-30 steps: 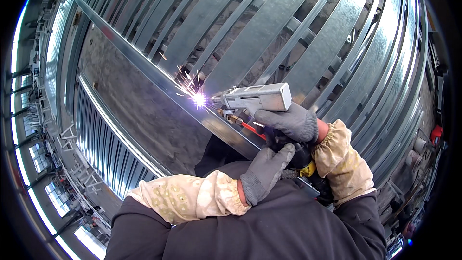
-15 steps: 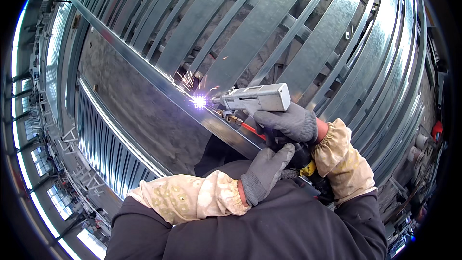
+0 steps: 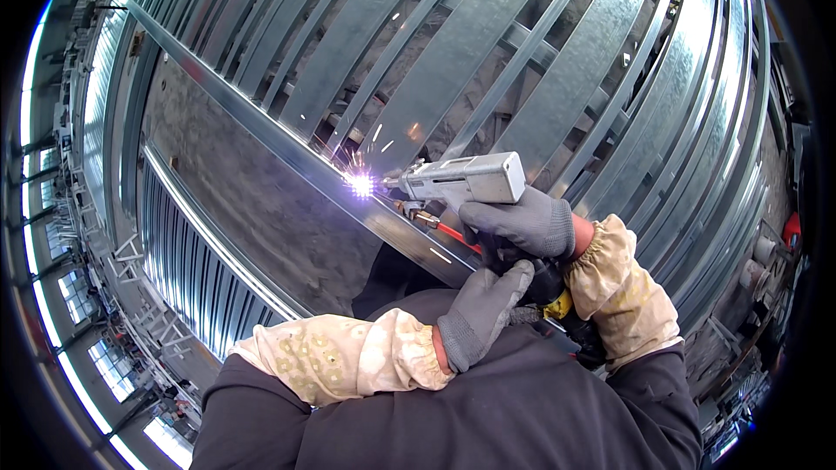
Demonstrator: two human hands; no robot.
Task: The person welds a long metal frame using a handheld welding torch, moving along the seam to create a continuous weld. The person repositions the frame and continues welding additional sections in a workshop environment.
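Observation:
A silver handheld welding gun point(image 3: 466, 177) is gripped by my right hand point(image 3: 531, 224), gloved in grey, its fingers wrapped around the handle. My left hand point(image 3: 481, 318), in a matching glove, is closed against the black lower part of the gun; some of its fingers are hidden. A red tube point(image 3: 456, 236) with a brass fitting runs below the gun to its tip. There, a bright violet-white weld spot point(image 3: 360, 184) throws sparks at the edge of a long metal beam point(image 3: 283, 148), where flat slats meet it.
Rows of galvanized metal slats point(image 3: 470, 61) fan out ahead and to the right over crossbars. At the left lies another stack of metal profiles point(image 3: 196, 252), with grey floor point(image 3: 252, 209) between it and the beam. A red object point(image 3: 791, 231) is at the far right.
The sparks have spread into a different pattern, and the slats have shifted slightly left in view. Both hands keep nearly the same place on the welding gun.

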